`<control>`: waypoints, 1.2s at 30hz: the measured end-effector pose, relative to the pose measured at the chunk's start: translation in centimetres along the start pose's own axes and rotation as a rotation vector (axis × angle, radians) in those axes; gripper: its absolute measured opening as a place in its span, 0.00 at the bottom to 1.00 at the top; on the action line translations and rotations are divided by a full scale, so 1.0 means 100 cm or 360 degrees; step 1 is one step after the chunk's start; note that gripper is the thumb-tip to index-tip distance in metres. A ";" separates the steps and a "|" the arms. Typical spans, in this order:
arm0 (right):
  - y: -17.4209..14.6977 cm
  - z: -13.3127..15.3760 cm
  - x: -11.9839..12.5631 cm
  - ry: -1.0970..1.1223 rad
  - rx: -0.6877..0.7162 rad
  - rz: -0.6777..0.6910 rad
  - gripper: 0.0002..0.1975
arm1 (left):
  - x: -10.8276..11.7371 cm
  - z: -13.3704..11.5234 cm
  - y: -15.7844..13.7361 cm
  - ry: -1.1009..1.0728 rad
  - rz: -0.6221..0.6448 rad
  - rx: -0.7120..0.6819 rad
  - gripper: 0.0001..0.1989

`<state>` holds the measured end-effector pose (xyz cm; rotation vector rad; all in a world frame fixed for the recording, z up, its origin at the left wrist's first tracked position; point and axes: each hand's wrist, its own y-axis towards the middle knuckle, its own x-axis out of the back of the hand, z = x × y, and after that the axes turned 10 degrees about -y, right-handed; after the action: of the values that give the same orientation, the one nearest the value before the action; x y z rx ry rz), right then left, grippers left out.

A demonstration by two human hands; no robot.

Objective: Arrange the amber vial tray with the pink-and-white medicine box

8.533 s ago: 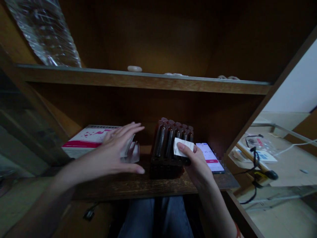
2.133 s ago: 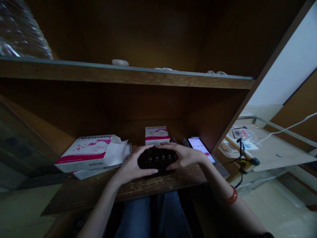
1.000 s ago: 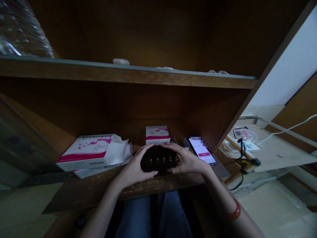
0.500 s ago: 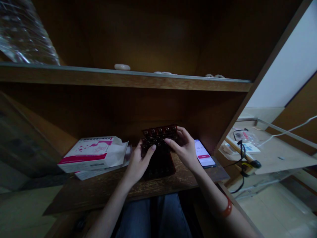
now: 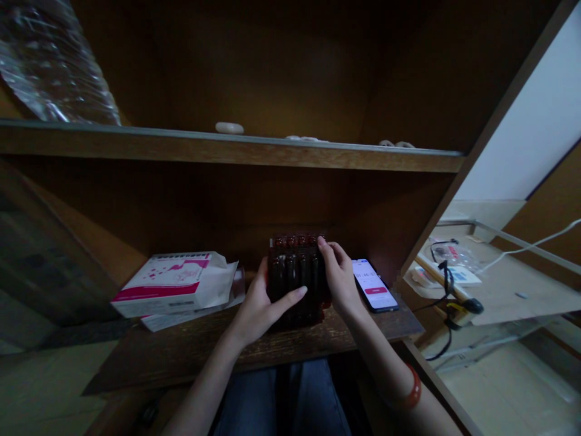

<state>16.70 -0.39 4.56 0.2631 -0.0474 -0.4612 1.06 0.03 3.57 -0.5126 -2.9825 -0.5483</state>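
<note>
Between my two hands is a stack of dark amber plastic vial trays (image 5: 295,272), tilted up to face me, with several rounded upright shapes in a row and glossy ends along the top. My left hand (image 5: 267,303) grips its left side, thumb lying across the front. Closed on the upper right corner is my right hand (image 5: 338,269), its thumb at the top edge. My left fingers behind the stack are hidden. Another amber piece seems to lie below, but it is too dark to separate clearly from the held stack.
Left of my hands, a white and pink carton (image 5: 166,281) with an open flap rests on the wooden board (image 5: 204,342). A lit phone (image 5: 374,284) lies to the right. Above runs a shelf edge (image 5: 254,150) bearing pale rounded objects (image 5: 229,128). A cabinet side panel (image 5: 440,224) stands at right.
The top amber tray has come upright and flat against the stack, facing me. My left thumb has moved across its front, and my right hand has shifted to its upper right corner.
</note>
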 end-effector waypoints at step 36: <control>-0.011 -0.016 0.027 -0.0212 0.0561 0.0440 0.22 | 0.018 -0.003 -0.005 -0.0126 -0.0078 0.0093 0.42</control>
<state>18.79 -2.10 2.65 0.5638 -0.2932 -0.1916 -0.80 0.06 3.96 -0.4680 -3.0831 -0.4530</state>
